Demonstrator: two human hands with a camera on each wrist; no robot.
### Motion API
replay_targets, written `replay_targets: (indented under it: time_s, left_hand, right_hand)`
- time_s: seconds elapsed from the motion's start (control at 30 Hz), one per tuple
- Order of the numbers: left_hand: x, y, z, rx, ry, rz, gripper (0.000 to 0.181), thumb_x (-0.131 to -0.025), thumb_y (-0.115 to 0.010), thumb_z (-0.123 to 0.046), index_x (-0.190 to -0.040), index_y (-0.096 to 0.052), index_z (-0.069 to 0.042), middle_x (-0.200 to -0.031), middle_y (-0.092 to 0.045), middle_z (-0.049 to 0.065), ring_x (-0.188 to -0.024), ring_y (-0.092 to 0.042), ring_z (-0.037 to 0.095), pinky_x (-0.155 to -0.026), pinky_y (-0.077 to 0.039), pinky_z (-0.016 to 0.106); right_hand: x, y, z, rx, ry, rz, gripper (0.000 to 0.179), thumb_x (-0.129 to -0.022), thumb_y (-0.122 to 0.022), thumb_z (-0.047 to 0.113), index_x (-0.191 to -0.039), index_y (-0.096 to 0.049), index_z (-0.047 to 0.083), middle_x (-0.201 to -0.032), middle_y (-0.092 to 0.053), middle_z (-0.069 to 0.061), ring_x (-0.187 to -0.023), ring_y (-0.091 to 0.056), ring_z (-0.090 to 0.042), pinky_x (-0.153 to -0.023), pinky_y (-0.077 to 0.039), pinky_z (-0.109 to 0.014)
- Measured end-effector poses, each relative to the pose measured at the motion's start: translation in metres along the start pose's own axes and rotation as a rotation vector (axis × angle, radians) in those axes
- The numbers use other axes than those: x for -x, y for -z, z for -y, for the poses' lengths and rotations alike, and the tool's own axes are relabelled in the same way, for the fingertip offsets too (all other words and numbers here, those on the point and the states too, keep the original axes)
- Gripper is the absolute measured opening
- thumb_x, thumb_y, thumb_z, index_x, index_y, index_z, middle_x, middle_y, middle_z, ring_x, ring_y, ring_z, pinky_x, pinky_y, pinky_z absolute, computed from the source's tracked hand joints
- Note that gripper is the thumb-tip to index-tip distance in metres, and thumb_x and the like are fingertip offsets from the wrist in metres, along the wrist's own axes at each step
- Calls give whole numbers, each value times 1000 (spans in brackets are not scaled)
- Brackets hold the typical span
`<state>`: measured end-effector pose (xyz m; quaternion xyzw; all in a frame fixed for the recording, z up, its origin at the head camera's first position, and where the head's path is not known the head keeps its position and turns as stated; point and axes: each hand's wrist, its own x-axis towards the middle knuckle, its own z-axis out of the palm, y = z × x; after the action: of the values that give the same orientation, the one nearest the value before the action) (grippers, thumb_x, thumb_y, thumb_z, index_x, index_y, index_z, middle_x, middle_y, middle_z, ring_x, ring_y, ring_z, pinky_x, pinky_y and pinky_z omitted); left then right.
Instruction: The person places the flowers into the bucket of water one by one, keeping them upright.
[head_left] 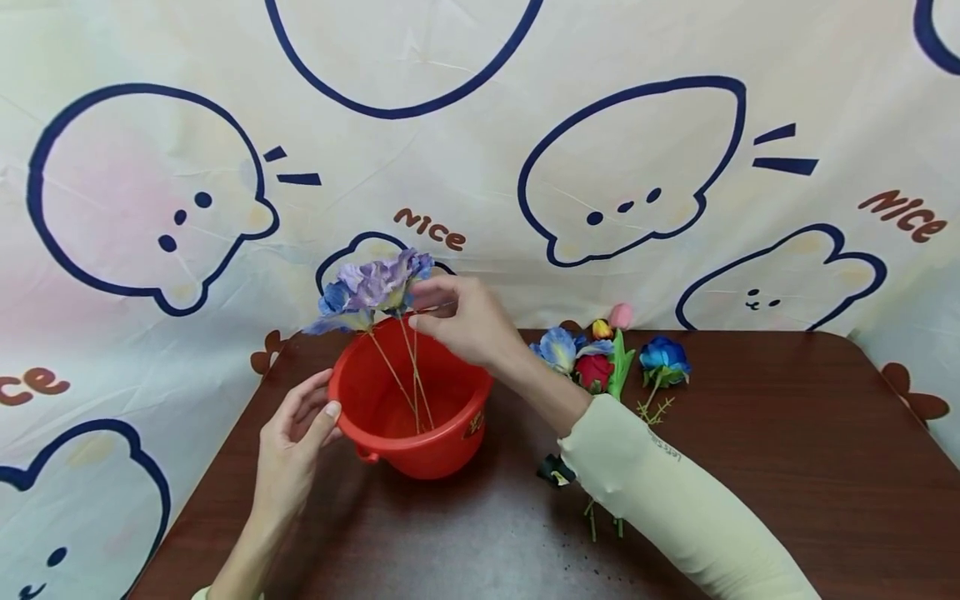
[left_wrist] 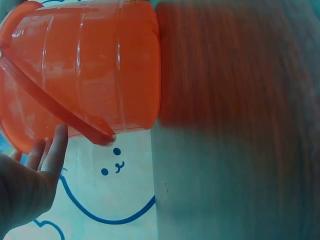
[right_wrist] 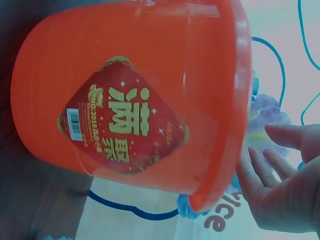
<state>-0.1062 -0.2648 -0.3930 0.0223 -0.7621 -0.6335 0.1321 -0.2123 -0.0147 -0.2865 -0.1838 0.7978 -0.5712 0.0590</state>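
A red plastic bucket stands on the table, its handle hanging down the side. Purple and blue artificial flowers lean in it, thin stems inside and blooms above the far rim. At the bucket's left rim, my left hand touches the outside with fairly straight fingers. My right hand is beside the purple bloom at the far rim. Its thumb and fingers are spread apart, with no stem visible between them; whether a fingertip touches the petals is unclear.
Right of the bucket lie more artificial flowers: a light blue bloom, a red rose, a pink tulip and a blue rose. My right sleeve covers some stems. A printed cloth hangs behind the table.
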Motion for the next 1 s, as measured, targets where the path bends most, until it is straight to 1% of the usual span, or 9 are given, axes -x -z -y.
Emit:
replay_targets:
  time_s: [0.07, 0.23, 0.33, 0.5, 0.67, 0.87, 1.0]
  left_hand:
    - [0, 0, 0, 6, -5, 0, 51, -106, -68, -16, -155, -54, -12, -130, -70, -6, -112, -74, 4, -84, -65, 21]
    - [1, 0, 0, 10, 3, -1, 51, -107, -67, -16, -155, -53, -12, -130, -69, -6, -111, -74, 3, -83, -65, 21]
    - [1, 0, 0, 12, 8, -2, 51, -107, -67, -16, -156, -53, -11, -130, -69, -5, -111, -74, 3, -83, -65, 21]
    - [0, 0, 0, 13, 4, -2, 51, -107, -67, -16, -156, -53, -11, -130, -70, -5, -111, -74, 3, -83, -65, 21]
    - [-1, -1, -1, 8, -1, -5, 51, -106, -68, -16, -155, -54, -12, -130, -70, -5, -111, -74, 3, -83, -65, 21]
    - [-1, -1, 0, 8, 2, -9, 52, -106, -68, -16, -156, -53, -12, -130, -70, -6, -111, -74, 3, -83, -64, 20]
    - [0, -1, 1, 9, 5, -9, 53, -106, -68, -17, -156, -52, -11, -131, -69, -5, -112, -74, 4, -83, -64, 20]
  right_hand:
    - [3, 4, 1, -12, 2, -12, 42, -98, -77, 9, -139, -72, 12, -128, -77, -11, -113, -74, -27, -89, -68, -36]
    - [8, 10, -1, -64, 8, -29, 40, -98, -77, 6, -137, -72, 9, -124, -78, -13, -104, -76, -25, -87, -68, -38]
    - [11, 13, -1, -77, 4, -34, 40, -98, -78, 7, -137, -72, 9, -123, -78, -13, -103, -77, -25, -85, -68, -37]
    - [18, 20, 1, -76, -18, -41, 41, -98, -79, 11, -138, -72, 12, -123, -78, -10, -105, -77, -23, -87, -68, -38]
    - [24, 28, -2, -85, -13, -46, 39, -98, -79, 12, -136, -72, 15, -124, -77, -11, -105, -77, -24, -84, -69, -37]
    - [31, 40, -7, -111, -16, -48, 40, -97, -79, 14, -137, -72, 14, -122, -78, -9, -107, -78, -26, -88, -68, -46]
    - [38, 51, -10, -131, -20, -41, 42, -98, -78, 13, -139, -70, 12, -127, -77, -13, -111, -77, -29, -86, -68, -43]
